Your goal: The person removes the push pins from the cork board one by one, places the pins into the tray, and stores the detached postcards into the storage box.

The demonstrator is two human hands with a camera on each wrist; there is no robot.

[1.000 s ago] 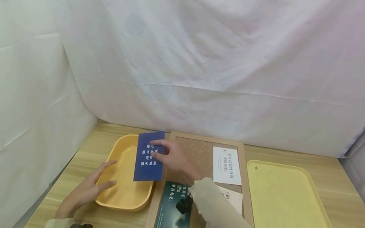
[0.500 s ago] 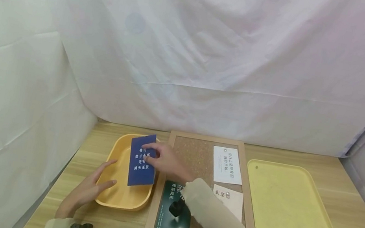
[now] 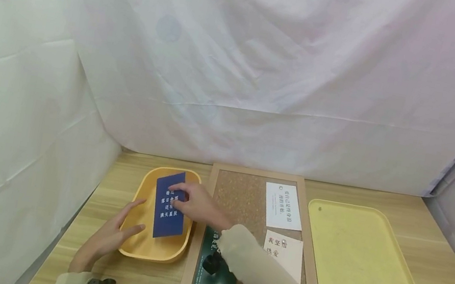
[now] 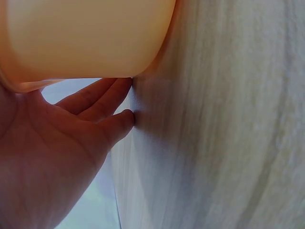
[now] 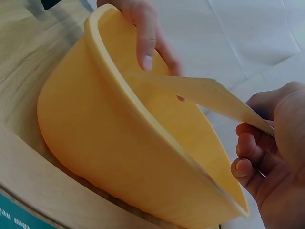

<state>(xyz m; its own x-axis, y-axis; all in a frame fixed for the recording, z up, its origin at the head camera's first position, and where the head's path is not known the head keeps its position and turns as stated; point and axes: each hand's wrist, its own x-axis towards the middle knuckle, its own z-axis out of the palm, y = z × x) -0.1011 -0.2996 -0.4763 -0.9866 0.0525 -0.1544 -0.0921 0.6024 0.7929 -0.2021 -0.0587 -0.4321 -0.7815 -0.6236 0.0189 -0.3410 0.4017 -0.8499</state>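
A dark blue card with white Chinese characters is pinched near its upper right edge by my right hand, thumb and index finger on it. It tilts over the yellow plastic basin; the right wrist view shows its far end reaching down inside the rim. My left hand grips the basin's left side, with thumb and index finger over the rim. In the left wrist view, other fingers lie outside the basin wall, by the table. Whether anything lies under the card is hidden.
A wood-framed corkboard lies right of the basin, under my right forearm. On it are a white card, a cream card and a dark green card, partly covered. Farther right is a flat yellow tray. White cloth hangs behind.
My right hand has carried the blue card left and slightly down, from the basin's right edge to over its middle. The cream card shows more now. My left hand has stayed put.
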